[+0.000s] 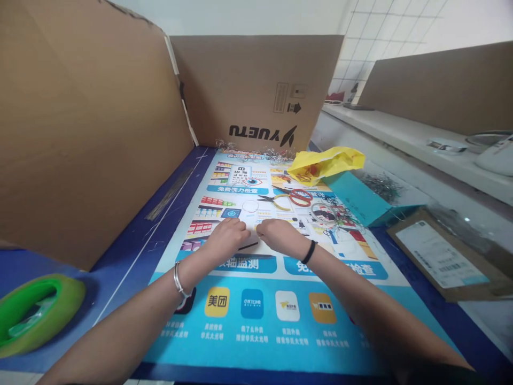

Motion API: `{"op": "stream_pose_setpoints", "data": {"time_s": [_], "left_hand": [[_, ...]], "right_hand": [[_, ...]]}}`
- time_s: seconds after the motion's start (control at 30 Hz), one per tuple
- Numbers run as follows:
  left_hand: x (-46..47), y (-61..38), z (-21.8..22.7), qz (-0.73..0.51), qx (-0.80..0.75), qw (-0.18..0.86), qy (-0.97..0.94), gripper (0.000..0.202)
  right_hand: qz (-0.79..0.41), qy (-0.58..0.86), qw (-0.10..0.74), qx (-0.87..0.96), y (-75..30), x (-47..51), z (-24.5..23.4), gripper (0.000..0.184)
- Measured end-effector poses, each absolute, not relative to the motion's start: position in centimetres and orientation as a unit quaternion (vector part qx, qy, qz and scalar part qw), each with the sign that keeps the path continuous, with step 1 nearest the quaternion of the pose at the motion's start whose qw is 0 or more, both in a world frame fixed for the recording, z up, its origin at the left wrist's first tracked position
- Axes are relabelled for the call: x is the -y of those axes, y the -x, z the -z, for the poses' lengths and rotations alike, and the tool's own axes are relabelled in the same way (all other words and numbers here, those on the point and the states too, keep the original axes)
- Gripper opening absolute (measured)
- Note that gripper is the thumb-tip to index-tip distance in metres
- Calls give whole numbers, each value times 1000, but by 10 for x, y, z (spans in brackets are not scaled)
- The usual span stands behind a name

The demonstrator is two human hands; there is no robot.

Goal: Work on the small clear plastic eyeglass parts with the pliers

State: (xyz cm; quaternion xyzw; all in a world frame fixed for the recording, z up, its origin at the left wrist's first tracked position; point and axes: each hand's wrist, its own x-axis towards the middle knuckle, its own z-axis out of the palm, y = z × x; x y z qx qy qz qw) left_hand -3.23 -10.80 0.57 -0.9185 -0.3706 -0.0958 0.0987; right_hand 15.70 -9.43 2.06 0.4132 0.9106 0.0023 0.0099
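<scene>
My left hand (229,238) and my right hand (281,236) are close together over the printed poster, fingers pinched and a small gap between them. Whatever is in the fingertips is too thin or hidden to make out. Just beyond them shows a thin wire ring (250,206); whether it touches my fingers I cannot tell. Farther right lie pliers (276,201) with yellow handles and scissors (301,198) with red handles. A larger coil of thin wire (321,213) is right of these.
Cardboard panels (256,80) stand behind and at left. A yellow bag (326,163), a teal box (360,198) with wire pieces and a labelled carton (444,256) line the right. Straight wires (170,193) and a green tape roll (68,299) lie left.
</scene>
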Motion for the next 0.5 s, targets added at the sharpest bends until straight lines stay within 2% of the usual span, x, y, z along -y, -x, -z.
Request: {"op": "stream_pose_setpoints", "data": {"time_s": [0.2,0.5], "left_hand": [[96,35,-1,92,427,157,886,9],[85,21,0,55,461,131,876,16]], "right_hand": [[-62,-459,-21,-886,-135,86,-11,22],[-49,-485,-73,-870,-134,79,3,22]]}}
